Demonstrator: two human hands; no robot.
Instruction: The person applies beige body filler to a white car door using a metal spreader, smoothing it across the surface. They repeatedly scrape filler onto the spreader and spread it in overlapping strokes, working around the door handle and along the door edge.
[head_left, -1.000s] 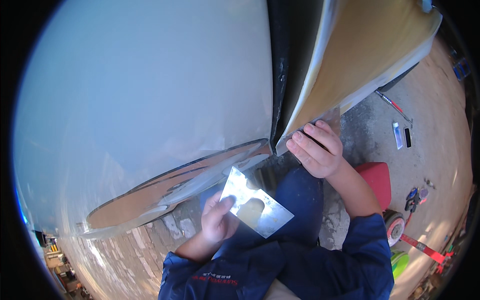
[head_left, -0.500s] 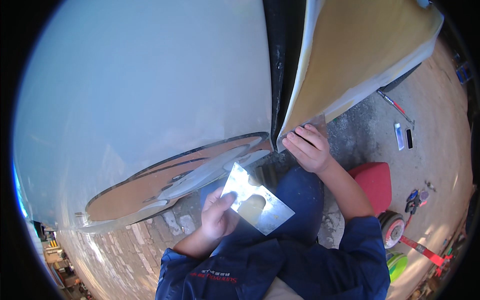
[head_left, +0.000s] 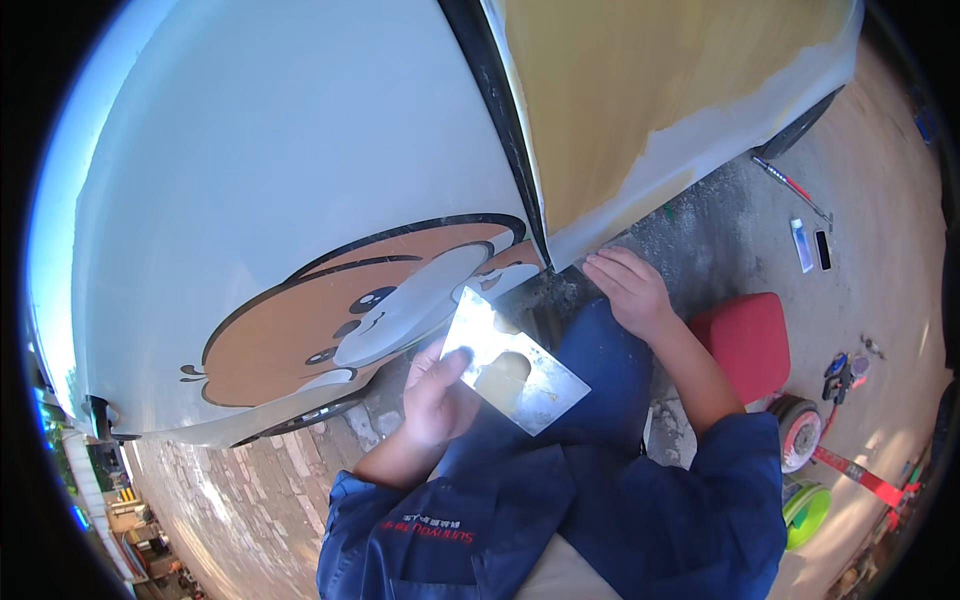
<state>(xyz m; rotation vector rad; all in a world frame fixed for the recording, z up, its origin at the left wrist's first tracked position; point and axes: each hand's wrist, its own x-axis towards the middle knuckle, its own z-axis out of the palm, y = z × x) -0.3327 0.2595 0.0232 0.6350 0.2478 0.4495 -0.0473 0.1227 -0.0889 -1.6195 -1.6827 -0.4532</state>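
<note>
My left hand [head_left: 437, 392] is closed around the edge of a shiny metal plate [head_left: 552, 392], thumb on top. A smear of yellowish putty [head_left: 503, 378] lies on the middle of the plate, which catches bright light. My right hand [head_left: 636, 294] is beside the lower corner of a vehicle panel [head_left: 640, 90], with the fingers bent and held together. What lies between those fingers is too hidden to make out. That panel is white with a broad yellowish-tan coating. Left of it, past a dark vertical gap [head_left: 497, 95], is a white panel [head_left: 300, 130] with a cartoon face [head_left: 300, 320].
A red seat [head_left: 748, 345] and a wheel [head_left: 800, 436] stand right of my knee. A green bowl [head_left: 808, 518] sits lower right. On the ground lie a phone [head_left: 823, 250], a pale tube [head_left: 802, 246] and a red-and-silver rod [head_left: 790, 186]. Brick paving [head_left: 240, 500] spreads at lower left.
My right hand has come off the coated panel's lower edge; the flat spreader seen under its fingers no longer shows. The view has shifted, revealing more of the cartoon face. The left hand still holds the plate.
</note>
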